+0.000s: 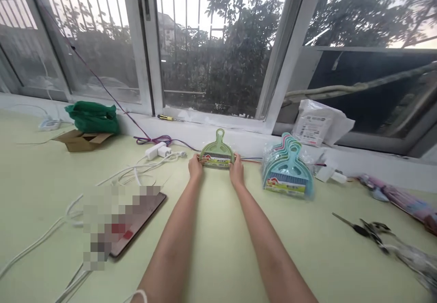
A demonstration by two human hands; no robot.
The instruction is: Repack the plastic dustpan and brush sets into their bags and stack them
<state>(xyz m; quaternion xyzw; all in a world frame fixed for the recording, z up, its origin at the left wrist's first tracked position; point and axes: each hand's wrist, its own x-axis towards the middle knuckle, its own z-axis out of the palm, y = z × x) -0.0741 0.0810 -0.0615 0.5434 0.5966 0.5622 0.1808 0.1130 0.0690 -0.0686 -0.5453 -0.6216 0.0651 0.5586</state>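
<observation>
Both arms reach far forward over the pale green table. Between them stands a green mini dustpan and brush set (218,146) in clear wrap, upright near the window wall, its looped handle at the top and a printed label across the front. My left hand (195,166) grips its left edge. On the opposite edge, my right hand (236,170) has its fingers closed. To the right stands a row of similar wrapped dustpan sets (289,171), the front one light blue, with green and pink handles behind.
At left lie a phone-like device (143,221), partly blurred out, white cables (37,243) and a white adapter (155,151). Farther back are a cardboard box (80,142), green bag (92,117) and screwdriver (165,117). On the right are a white package (312,123), scissors (365,232) and an umbrella-like bundle (399,196).
</observation>
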